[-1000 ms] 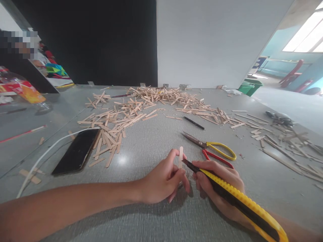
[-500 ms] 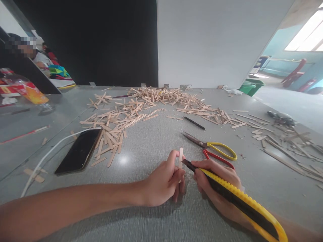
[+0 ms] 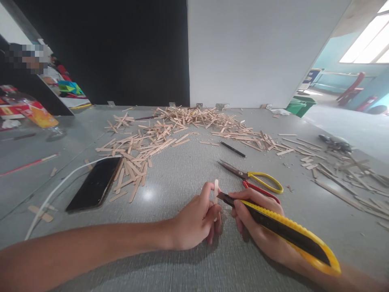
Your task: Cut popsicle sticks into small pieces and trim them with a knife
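Craft stick (image 3: 216, 187) in your left hand (image 3: 194, 221), utility knife (image 3: 288, 231) in your right hand (image 3: 263, 238).

Loose craft sticks (image 3: 194, 117) arc across the grey table (image 3: 179, 174) beyond your hands, with a smartphone (image 3: 95, 184) and white cable (image 3: 54, 190) off to the left, a black pen (image 3: 233, 149) ahead, and scissors (image 3: 242, 174) lying nearest, red handle just behind your right hand. The held stick's long axis runs nearly vertical in view, rounded tip up; its lean cannot be judged. You pinch it between left thumb and fingers, the thumb covering part of it. Your other hand wraps the knife, its blade (image 3: 223, 196) aimed leftward at the stick's edge; whether they touch is unclear.
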### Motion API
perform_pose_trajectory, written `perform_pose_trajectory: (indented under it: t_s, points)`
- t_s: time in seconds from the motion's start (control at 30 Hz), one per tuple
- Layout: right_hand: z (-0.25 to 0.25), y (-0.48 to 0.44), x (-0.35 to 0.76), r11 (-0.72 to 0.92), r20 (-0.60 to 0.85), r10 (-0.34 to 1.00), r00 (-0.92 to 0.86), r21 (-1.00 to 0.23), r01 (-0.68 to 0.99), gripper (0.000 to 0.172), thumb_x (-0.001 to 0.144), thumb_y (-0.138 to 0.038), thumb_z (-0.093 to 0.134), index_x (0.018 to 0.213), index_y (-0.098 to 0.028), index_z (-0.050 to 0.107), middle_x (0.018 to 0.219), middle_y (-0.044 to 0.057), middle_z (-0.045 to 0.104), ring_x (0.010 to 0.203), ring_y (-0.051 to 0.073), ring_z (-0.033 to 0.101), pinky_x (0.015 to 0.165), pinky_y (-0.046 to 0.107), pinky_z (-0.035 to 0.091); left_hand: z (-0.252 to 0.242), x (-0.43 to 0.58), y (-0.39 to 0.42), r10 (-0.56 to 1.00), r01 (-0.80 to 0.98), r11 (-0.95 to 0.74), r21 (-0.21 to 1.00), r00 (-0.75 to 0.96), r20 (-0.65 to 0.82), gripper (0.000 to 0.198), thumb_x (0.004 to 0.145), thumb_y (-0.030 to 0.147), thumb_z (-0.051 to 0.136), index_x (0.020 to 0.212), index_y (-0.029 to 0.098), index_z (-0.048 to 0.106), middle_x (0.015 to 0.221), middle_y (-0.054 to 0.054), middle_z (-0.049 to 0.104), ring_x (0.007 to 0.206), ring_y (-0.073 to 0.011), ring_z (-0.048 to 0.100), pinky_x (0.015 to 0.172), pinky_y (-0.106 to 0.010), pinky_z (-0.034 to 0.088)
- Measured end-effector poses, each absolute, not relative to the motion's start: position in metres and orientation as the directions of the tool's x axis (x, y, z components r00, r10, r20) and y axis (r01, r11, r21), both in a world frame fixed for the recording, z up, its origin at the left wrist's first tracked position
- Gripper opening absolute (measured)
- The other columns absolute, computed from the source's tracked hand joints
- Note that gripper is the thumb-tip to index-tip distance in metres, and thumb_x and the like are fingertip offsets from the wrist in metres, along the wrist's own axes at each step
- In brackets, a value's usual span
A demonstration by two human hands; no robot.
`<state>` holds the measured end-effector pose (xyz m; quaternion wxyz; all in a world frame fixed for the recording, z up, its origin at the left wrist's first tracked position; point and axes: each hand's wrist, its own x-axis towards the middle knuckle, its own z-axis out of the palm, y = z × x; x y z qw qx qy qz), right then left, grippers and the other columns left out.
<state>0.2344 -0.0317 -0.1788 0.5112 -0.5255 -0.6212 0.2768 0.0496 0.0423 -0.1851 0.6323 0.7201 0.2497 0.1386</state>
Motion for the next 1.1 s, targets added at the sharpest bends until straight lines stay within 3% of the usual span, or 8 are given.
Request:
perform_pose_trajectory:
  t_s: [0.13,0.37,0.63,0.93,1.1]
  points:
    - [-0.1790,-0.0315,0.2354,0.290,0.329,0.943,0.058,-0.891,0.351,0.015,0.102,-0.031,0.058,0.096,-0.023,0.069,0.047,-0.006,0.061,0.034,0.012,0.053,0.036,0.020,0.043,-0.1834,0.0499,0.0425,0.537,0.191,-0.074,0.979,0.834,-0.122,0.019,0.111,0.044,0.034,0.115,0.026,0.029,0.067,0.008,0.056,0.040,-0.0082,0.050,0.036,-0.014,0.037]
    - [-0.1823,-0.0325,0.2391,0.355,0.423,0.903,0.071,-0.830,0.430,0.010,0.100,-0.027,0.060,0.101,-0.026,0.069,0.051,-0.007,0.064,0.039,0.011,0.058,0.040,0.019,0.047,-0.1771,0.0486,0.0429,0.523,0.202,-0.070,0.977,0.841,-0.137,0.022,0.111,0.046,0.035,0.118,0.026,0.029,0.073,0.007,0.058,0.042,-0.0075,0.051,0.040,-0.015,0.039]
    - [-0.1833,-0.0333,0.2408,0.344,0.393,0.917,0.067,-0.864,0.367,0.009,0.102,-0.029,0.060,0.104,-0.028,0.069,0.054,-0.008,0.065,0.036,0.010,0.056,0.038,0.018,0.046,-0.1766,0.0487,0.0427,0.521,0.206,-0.046,0.977,0.840,-0.152,0.024,0.111,0.049,0.035,0.115,0.027,0.029,0.072,0.007,0.058,0.043,-0.0080,0.051,0.041,-0.016,0.038]
    - [-0.1807,-0.0298,0.2371,0.443,0.528,0.849,0.014,-0.727,0.524,0.009,0.098,-0.018,0.061,0.100,-0.024,0.068,0.057,-0.009,0.064,0.041,0.008,0.058,0.048,0.018,0.049,-0.1818,0.0495,0.0441,0.525,0.178,-0.049,0.983,0.842,-0.126,0.030,0.110,0.054,0.033,0.119,0.026,0.029,0.071,0.008,0.057,0.040,-0.0082,0.050,0.037,-0.016,0.038]
    - [-0.1787,-0.0306,0.2341,0.445,0.523,0.852,-0.001,-0.724,0.528,0.012,0.098,-0.016,0.058,0.101,-0.023,0.068,0.057,-0.009,0.062,0.042,0.007,0.056,0.046,0.017,0.046,-0.1834,0.0492,0.0426,0.548,0.184,-0.073,0.980,0.828,-0.115,0.034,0.109,0.057,0.032,0.119,0.025,0.030,0.070,0.007,0.057,0.042,-0.0088,0.051,0.037,-0.015,0.036]
